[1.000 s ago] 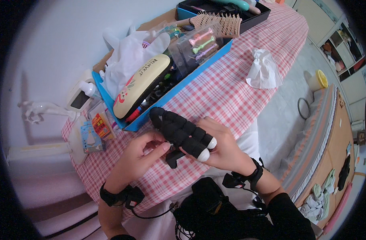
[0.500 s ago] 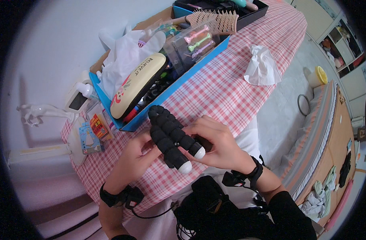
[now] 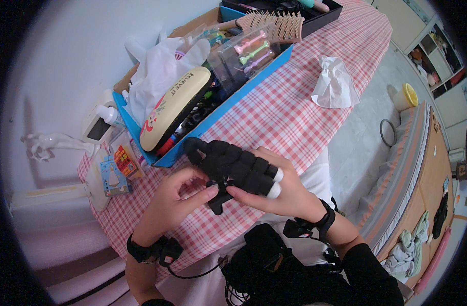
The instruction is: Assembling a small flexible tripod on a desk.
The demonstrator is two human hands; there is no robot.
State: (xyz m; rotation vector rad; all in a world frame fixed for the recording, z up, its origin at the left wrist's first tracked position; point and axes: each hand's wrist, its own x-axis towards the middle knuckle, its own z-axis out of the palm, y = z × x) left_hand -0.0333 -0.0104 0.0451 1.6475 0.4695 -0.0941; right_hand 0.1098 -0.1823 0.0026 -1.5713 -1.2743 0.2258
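Note:
Between my hands, over the front part of the table, is a black padded thing [image 3: 237, 164] with puffy segments in rows and two white rounded tips at its right end. I cannot make out its exact kind. My left hand [image 3: 173, 200] pinches its near-left side, the thumb at a small dark part in the middle. My right hand [image 3: 289, 193] wraps round its right half from behind, with the thumb on the near side. A flat black piece sticks out below the two thumbs. The right fingers are partly hidden behind the thing.
Beyond my hands stands a blue box [image 3: 228, 104] holding a cream case [image 3: 175, 109], a white bag and a hairbrush [image 3: 271, 25]. Crumpled white paper [image 3: 335, 84] lies on the checked tablecloth [image 3: 300, 120]. Small packets [image 3: 114, 176] and a white bottle [image 3: 111, 116] are at the left.
The black thing has turned in my hands, its white tips swinging from the near side up to the right. My left thumb has shifted to its middle.

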